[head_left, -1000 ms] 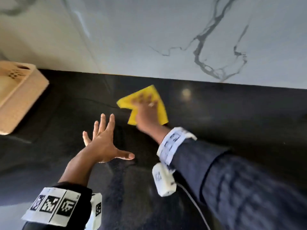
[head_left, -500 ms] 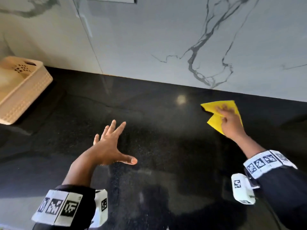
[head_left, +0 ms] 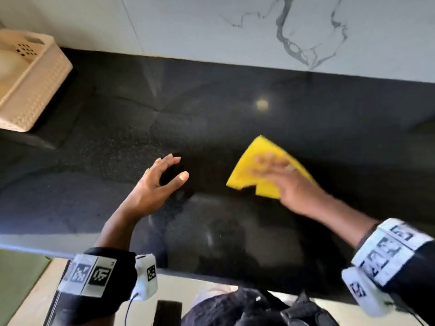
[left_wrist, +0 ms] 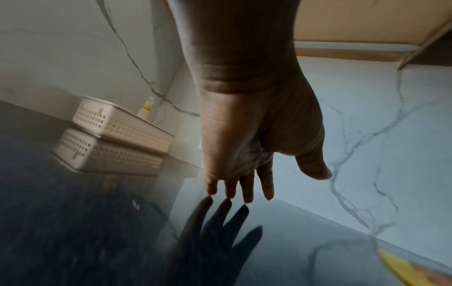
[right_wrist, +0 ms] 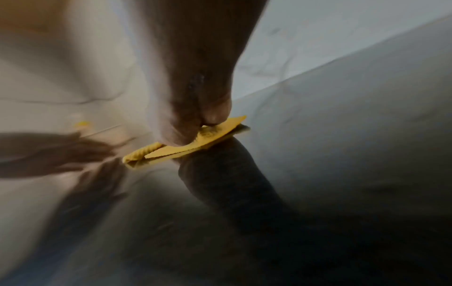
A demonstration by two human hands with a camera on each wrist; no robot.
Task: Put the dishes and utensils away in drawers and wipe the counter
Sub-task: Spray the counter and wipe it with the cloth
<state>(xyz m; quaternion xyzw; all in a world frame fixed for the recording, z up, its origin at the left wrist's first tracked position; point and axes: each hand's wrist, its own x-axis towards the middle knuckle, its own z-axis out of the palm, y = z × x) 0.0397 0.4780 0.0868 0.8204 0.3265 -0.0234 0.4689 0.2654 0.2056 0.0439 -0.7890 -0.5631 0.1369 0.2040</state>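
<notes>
A folded yellow cloth lies flat on the black counter, right of centre. My right hand presses down on it with spread fingers, blurred by motion. In the right wrist view the heel of that hand sits on the cloth. My left hand hovers to the left of the cloth, fingers relaxed and holding nothing. In the left wrist view its fingertips touch or almost touch the glossy counter, and a corner of the cloth shows at lower right.
A cream perforated basket stands at the counter's far left against the marbled white wall. In the left wrist view a small bottle stands behind the basket. The counter's front edge runs just before my body.
My right hand has swept the cloth from the centre to the far right and now back leftward and nearer. The left hand's fingers have relaxed from a flat spread.
</notes>
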